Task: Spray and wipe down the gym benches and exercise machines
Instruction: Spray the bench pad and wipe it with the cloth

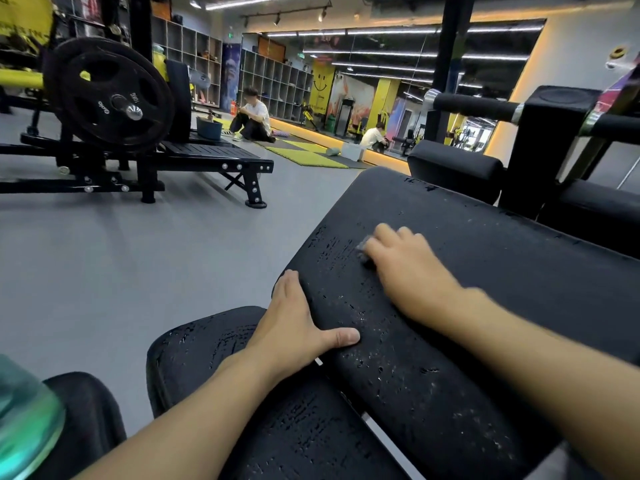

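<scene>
Black cracked bench pad point(450, 289): long axis runs from frame centre out to lower right. Right hand point(412, 271) on top, fingers curled over grey cloth point(363, 249). Left hand point(294, 323) flat against pad's left end, fingers together, thumb spread onto top. Weight plate point(107, 95) reads "10KG".

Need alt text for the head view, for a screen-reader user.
Right hand holds a small grey cloth against a worn black bench pad, while the left hand rests open on the pad's left edge. Behind, a weight-plate machine stands at left and a person sits on the floor by a wall mirror.
</scene>
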Demonstrator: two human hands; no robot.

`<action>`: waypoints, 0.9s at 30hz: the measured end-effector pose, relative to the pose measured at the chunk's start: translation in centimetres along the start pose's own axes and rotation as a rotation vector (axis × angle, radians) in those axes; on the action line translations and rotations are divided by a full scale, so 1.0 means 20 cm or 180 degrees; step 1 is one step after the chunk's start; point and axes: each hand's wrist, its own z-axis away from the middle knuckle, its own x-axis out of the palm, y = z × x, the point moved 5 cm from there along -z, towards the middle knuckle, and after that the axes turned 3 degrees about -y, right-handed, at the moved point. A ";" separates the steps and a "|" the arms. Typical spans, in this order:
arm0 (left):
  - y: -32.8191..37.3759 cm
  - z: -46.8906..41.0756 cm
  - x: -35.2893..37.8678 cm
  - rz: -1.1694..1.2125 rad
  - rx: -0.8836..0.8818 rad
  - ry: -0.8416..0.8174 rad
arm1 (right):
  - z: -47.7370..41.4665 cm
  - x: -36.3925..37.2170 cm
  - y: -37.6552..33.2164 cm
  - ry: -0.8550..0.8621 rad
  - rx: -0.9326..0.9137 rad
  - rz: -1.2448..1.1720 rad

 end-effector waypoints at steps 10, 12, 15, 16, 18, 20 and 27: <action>0.00 0.01 0.01 -0.0286 -0.0111 -0.0269 | 0.13 -0.03 -0.04 -0.0035 0.0072 -0.0103; 0.01 0.01 0.02 -0.0341 -0.0104 -0.0250 | 0.25 0.00 -0.23 -0.0212 -0.0582 -0.0075; 0.01 0.01 0.02 -0.0372 -0.0136 -0.0273 | 0.26 -0.09 -0.09 0.0049 -0.0753 0.0102; 0.01 0.01 0.02 -0.0372 -0.0145 -0.0291 | 0.23 -0.12 0.01 0.0228 -0.0471 0.0140; 0.01 0.01 0.02 -0.0372 -0.0139 -0.0278 | 0.22 -0.15 0.10 0.0308 0.0174 0.0043; 0.01 0.01 0.02 -0.0390 -0.0116 -0.0226 | 0.28 -0.10 -0.04 0.0191 0.0064 0.0021; 0.01 0.01 0.02 -0.0394 -0.0176 -0.0285 | 0.31 -0.15 0.10 0.0289 0.0173 0.0050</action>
